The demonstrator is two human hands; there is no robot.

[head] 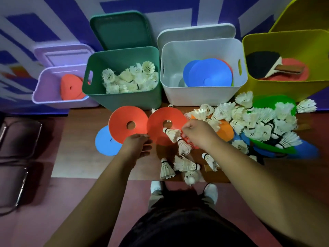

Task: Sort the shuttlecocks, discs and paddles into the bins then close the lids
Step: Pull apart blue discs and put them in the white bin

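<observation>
Bins stand in a row at the back of the table, lids off: purple bin with red discs, green bin with shuttlecocks, white bin with blue discs, yellow bin with a paddle inside. The paddle looks rigid and the heaviest item here, best taken by its handle.

Next come the discs: two red discs lie side by side near the middle, and a blue disc is partly under the left one. They look thin, light and bendy — likely easiest lifted by an edge or hooked through the centre hole.

Smallest is the heap of shuttlecocks spread to the right. They weigh almost nothing, and the feathers probably crush easily, so the cork end is the safer hold.

The right hand has its fingers curled and pinches the feather skirt of one shuttlecock lying on the right-hand red disc. The left hand sits at the near edges of the red discs with fingers bent — whether it grips one, I cannot tell.
</observation>
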